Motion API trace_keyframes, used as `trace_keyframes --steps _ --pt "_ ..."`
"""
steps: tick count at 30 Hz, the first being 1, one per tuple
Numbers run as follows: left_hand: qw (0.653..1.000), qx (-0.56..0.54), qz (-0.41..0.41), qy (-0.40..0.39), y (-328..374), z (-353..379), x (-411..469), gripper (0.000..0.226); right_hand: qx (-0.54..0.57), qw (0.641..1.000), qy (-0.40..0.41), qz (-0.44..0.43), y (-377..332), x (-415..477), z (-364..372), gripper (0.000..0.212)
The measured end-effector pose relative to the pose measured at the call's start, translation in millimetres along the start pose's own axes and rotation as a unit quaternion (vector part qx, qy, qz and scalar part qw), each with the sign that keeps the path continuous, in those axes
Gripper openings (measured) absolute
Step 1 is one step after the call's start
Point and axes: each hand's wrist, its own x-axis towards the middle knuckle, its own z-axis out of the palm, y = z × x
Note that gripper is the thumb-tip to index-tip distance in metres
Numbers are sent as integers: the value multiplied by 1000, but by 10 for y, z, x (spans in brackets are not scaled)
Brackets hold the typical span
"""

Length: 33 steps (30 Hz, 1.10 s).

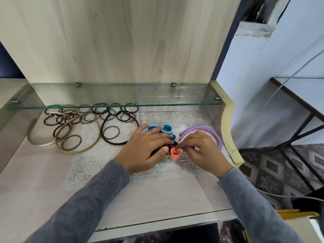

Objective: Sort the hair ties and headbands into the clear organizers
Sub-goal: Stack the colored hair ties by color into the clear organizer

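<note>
Three clear organizers: the nearest organizer [177, 159] on the bench [35, 181], the second organizer [175, 116] just behind it, the third organizer [171, 95] on the glass shelf [87, 95]. At least seven coloured hair ties [166, 129] fill the nearest one's left part; at least two purple headbands [216, 137] arch in its right part. Loose at left lie three headbands (grey headband [33, 140], gold headband [84, 149], dark brown headband [114, 142]) and roughly twenty thin dark hair ties [71, 142], overlapping. The glass shelf overhangs their far row; a cream side panel [228, 120] stands just beside the organizers. Bare bench and lace mat [87, 160] lie open toward the front edge. Left hand [147, 148] – released, fingers nearly straight, laid across the coloured ties. Right hand [201, 149] – fingers curled, tips at those ties; whether it pinches one cannot be told.
</note>
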Motion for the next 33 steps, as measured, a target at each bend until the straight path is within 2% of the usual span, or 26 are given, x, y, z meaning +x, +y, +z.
trace_keyframes --steps 9,14,18,21,26,30,33 --pt "1000 14 18 -10 -35 7 -9 49 13 999 -31 6 -15 18 10 36" --pt "1000 12 19 -4 -33 -2 -15 49 46 993 10 108 31 51 -37 40" --pt "1000 13 19 -9 -29 5 -15 49 -26 991 -29 130 -3 119 -31 45" --pt "1000 11 19 -6 -19 2 -8 48 -93 985 -69 128 -80 158 -24 57" --pt "1000 10 22 2 -7 -12 -11 44 -207 971 -78 91 -123 174 -1 18" --pt "1000 16 24 0 -4 1 -15 44 -236 967 -64 72 -148 180 7 11" --pt "1000 20 15 3 -4 0 -12 45 -237 963 -94 84 -217 213 -20 19"
